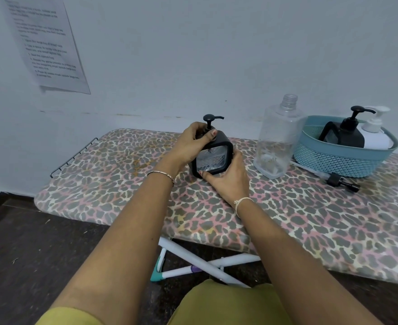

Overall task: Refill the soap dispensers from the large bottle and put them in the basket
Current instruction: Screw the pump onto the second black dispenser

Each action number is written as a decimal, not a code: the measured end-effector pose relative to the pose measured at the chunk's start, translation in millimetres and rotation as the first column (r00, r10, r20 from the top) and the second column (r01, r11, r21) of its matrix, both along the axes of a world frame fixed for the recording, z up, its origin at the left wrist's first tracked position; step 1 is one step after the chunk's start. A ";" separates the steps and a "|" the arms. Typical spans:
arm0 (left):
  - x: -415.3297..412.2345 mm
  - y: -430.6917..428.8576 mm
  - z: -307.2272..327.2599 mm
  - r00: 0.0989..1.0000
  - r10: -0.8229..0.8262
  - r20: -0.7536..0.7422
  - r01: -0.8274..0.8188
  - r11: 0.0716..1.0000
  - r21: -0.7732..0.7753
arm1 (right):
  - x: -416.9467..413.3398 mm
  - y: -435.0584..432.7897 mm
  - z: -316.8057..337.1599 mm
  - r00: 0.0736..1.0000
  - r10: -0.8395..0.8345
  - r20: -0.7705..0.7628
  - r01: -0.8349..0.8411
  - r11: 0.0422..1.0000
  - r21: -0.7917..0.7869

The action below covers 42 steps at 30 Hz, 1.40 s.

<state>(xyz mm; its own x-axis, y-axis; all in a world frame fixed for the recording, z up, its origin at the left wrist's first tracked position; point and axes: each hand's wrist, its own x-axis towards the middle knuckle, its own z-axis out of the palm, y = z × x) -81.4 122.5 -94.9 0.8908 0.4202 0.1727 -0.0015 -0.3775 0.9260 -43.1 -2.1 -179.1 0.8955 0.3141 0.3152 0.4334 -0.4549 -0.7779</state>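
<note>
One black square plastic dispenser [213, 158] was gripped by the left hand [193, 144] at its collar and the right hand [228, 181] at its base. Two more dispensers [348, 134] were seen in one teal plastic basket [341, 160].

Your basket [334, 160] is teal plastic, its wall a matt open weave. Inside it, the black bottle [348, 134] looks like matt plastic, and the white bottle [376, 139] is smooth with a soft sheen. Just left of the basket, the big bottle [277, 137] is clear, glossy plastic. Further left, the dispenser [213, 158] has a matt black plastic shell and a clear ribbed window. Under the basket, the board [123, 184] wears matt printed cloth.
</note>
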 end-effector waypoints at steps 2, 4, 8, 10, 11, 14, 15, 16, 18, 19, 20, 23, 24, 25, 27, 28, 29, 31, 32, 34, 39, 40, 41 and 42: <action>-0.4 -2.0 0.7 0.999 0.043 0.019 -0.043 0.999 0.010 | -0.5 -0.2 -0.2 1.000 0.003 0.000 -0.003 1.000 0.009; 1.6 -5.4 -0.3 0.994 0.103 0.043 -0.105 0.993 0.044 | -1.2 -0.6 0.1 1.000 0.007 0.000 -0.007 1.000 0.009; 5.5 -15.1 -1.3 0.973 0.214 0.088 -0.221 0.972 0.085 | -0.6 -0.5 0.4 1.000 0.012 -0.003 -0.011 1.000 0.019; 6.5 -15.5 -0.8 0.972 0.214 0.100 -0.224 0.970 0.094 | -0.3 -0.6 0.0 1.000 0.015 -0.006 -0.015 1.000 0.020; 6.5 -13.2 -0.3 0.976 0.198 0.094 -0.207 0.974 0.093 | 0.1 -0.5 -0.6 1.000 0.014 -0.006 -0.014 1.000 0.020; 5.6 -1.0 0.7 0.992 0.100 0.071 -0.107 0.990 0.096 | 1.1 -0.4 -1.9 1.000 0.009 -0.001 -0.008 1.000 0.015; 4.2 2.3 1.8 0.996 0.063 0.063 -0.069 0.992 0.104 | 1.5 -0.3 -1.9 1.000 0.006 0.002 -0.006 1.000 0.010; 2.9 5.2 2.4 0.998 0.029 0.053 -0.035 0.993 0.110 | 1.8 -0.1 -1.8 1.000 0.003 0.003 -0.003 1.000 0.007; 0.8 8.9 3.2 0.999 -0.026 0.030 0.023 0.995 0.098 | 1.8 0.2 -1.8 1.000 0.005 0.004 -0.005 1.000 0.010; 0.1 9.6 4.1 0.999 -0.048 0.014 0.047 0.995 0.090 | 1.5 0.0 -1.8 1.000 0.007 0.003 -0.007 1.000 0.012; 0.5 10.7 4.2 0.998 -0.059 -0.008 0.060 0.994 0.090 | 1.4 -0.2 -1.6 1.000 0.007 0.001 -0.007 1.000 0.011; 3.0 7.5 5.2 0.998 0.001 -0.062 0.007 0.991 0.132 | 1.3 -0.6 -1.8 1.000 0.006 0.003 -0.006 1.000 0.003; 4.0 4.3 5.5 0.997 0.052 -0.056 -0.043 0.987 0.153 | 1.2 -0.4 -1.9 1.000 0.007 0.001 -0.007 1.000 0.002; 4.1 -0.2 6.7 0.993 0.114 -0.034 -0.106 0.979 0.176 | 1.0 -0.4 -1.4 1.000 0.008 -0.002 -0.008 1.000 0.004; 4.3 -7.8 8.2 0.972 0.232 0.031 -0.234 0.951 0.203 | 0.7 -0.1 -1.9 1.000 0.007 -0.007 -0.007 1.000 0.012; 5.1 -8.8 8.2 0.960 0.274 0.054 -0.279 0.938 0.205 | 0.5 0.0 -2.1 1.000 0.005 -0.005 -0.005 1.000 0.015; 5.8 -8.8 8.1 0.952 0.299 0.068 -0.307 0.929 0.206 | 0.5 0.0 -2.1 1.000 0.004 -0.003 -0.004 1.000 0.014; 6.7 -6.4 6.6 0.952 0.295 0.076 -0.305 0.934 0.188 | 0.6 0.0 -1.7 1.000 0.004 -0.002 -0.004 1.000 0.013; 6.4 -5.3 5.6 0.959 0.273 0.076 -0.282 0.945 0.167 | 0.8 0.0 -1.8 1.000 0.003 -0.001 -0.003 1.000 0.012; 4.6 -3.9 4.3 0.973 0.219 0.075 -0.227 0.964 0.141 | 1.3 0.1 -2.0 1.000 0.001 0.005 -0.001 1.000 0.011; 1.7 3.7 7.9 0.993 0.106 0.052 -0.113 0.983 0.147 | 1.8 0.4 -2.6 1.000 0.001 0.004 -0.002 1.000 0.012; 1.6 5.8 9.1 0.996 0.081 0.044 -0.087 0.985 0.149 | 1.8 0.3 -2.7 1.000 0.004 0.003 -0.004 1.000 0.013; 1.6 7.4 9.8 0.998 0.058 0.038 -0.064 0.986 0.155 | 1.7 0.3 -2.6 1.000 0.007 0.003 -0.007 1.000 0.014; 1.7 8.9 9.9 0.998 0.044 0.033 -0.049 0.986 0.161 | 1.7 0.2 -2.4 1.000 0.007 0.001 -0.007 1.000 0.013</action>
